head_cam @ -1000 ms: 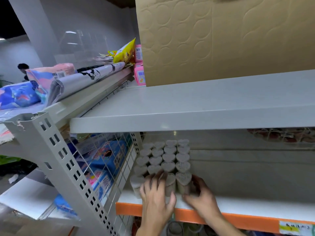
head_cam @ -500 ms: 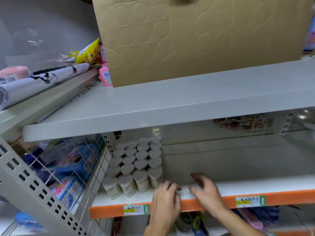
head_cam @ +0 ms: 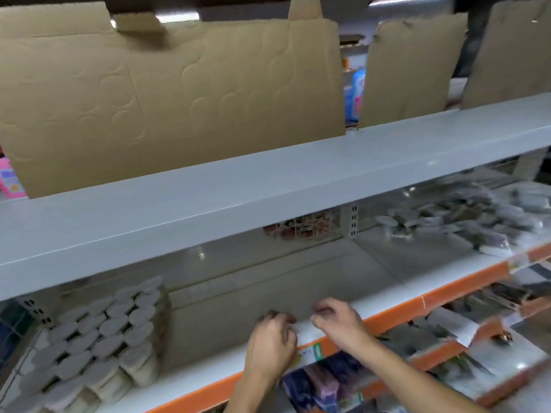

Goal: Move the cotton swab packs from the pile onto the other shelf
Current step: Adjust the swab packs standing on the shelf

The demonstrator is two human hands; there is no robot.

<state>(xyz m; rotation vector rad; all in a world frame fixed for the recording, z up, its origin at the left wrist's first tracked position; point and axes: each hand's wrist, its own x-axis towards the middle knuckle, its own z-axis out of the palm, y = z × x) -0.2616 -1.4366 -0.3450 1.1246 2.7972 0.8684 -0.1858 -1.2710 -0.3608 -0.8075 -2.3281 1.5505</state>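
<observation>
Both hands hover at the front lip of the shelf (head_cam: 208, 374): the left hand (head_cam: 272, 342) and right hand (head_cam: 340, 321) side by side, fingers curled loosely, holding nothing that shows through the blur. To their left stand the arranged cotton swab packs (head_cam: 101, 344), upright in tight rows, tops facing up, long axes vertical. The pile (head_cam: 465, 217) lies jumbled far right on the same level. A price tag (head_cam: 311, 351) sits on the orange edge, its writing unreadable. Cardboard (head_cam: 179, 93) leans above.
</observation>
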